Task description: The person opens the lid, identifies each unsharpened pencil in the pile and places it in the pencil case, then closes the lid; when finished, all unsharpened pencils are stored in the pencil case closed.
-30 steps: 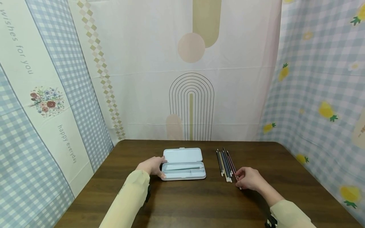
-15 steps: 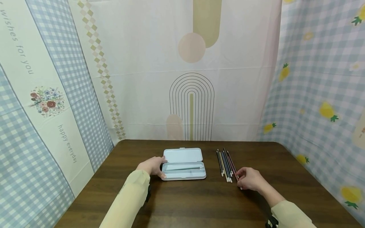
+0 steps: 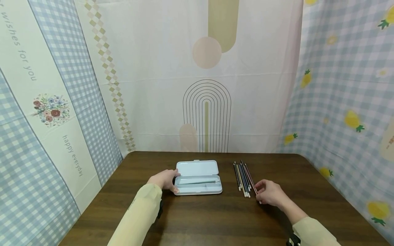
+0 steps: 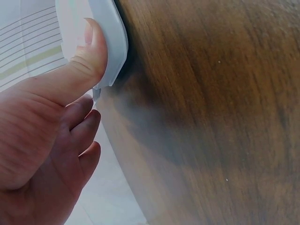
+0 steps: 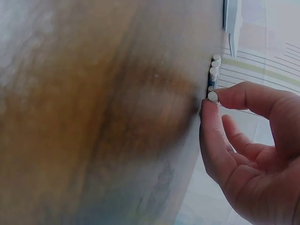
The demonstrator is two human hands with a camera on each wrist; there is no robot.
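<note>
Head view: open pencil case (image 3: 198, 177) lies flat on the tabletop (image 3: 215, 218), lid folded back toward the far edge, long axis running left to right. Left hand (image 3: 164, 179) rests at its left short end, thumb along the near corner. A row of pencils (image 3: 244, 178) lies just right of the case, well apart from it, long axes running away from the person, eraser ends nearest. Right hand (image 3: 270, 193) sits at the near right corner of the row, so the pencils extend forward and slightly left from its fingers. This hand is clearly the closer one to them; the left is occupied on the far side of the case.

Left wrist view: thumb (image 4: 89, 58) presses flat against the case's rounded rim (image 4: 115, 44); the other fingers curl loosely beneath, not closed round anything.

Right wrist view: eraser ends (image 5: 214, 75) stack in a line. Thumb and forefinger (image 5: 211, 136) close narrowly on the nearest eraser tip, pinching the outermost pencil; remaining fingers curl behind.
</note>
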